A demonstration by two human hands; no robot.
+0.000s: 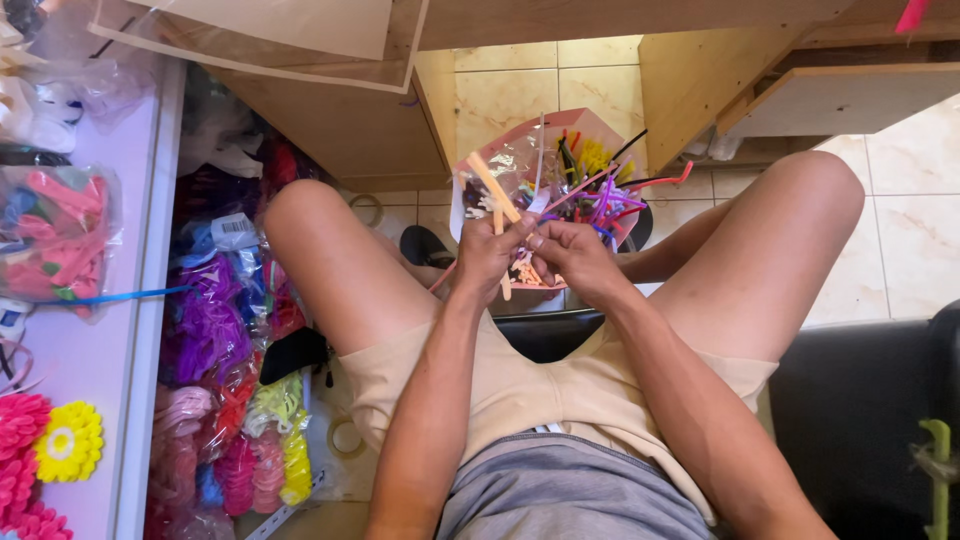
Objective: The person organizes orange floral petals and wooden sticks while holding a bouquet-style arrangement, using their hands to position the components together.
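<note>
Both hands meet between the knees, left hand (487, 252) pinching a yellow pipe cleaner (493, 187), right hand (572, 255) gripping its end, bag of pipe cleaners (590, 170) at twelve o'clock.

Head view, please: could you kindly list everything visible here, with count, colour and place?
Pipe cleaners: many, mixed colours, in the pink box between the knees.
Pink box: one, on the tiled floor.
Peach pipe cleaner: one, held at the hands.
Bagged pipe cleaners: several bags, purple, pink, yellow, stacked at left.
Yellow flower: one, on the white table, lower left.
Pink flowers: a few, beside it.
Tape roll: one, clear, on the floor.
Black seat: one, under the person.
Left hand: pinching the peach pipe cleaner.
Right hand: touching it.
</note>
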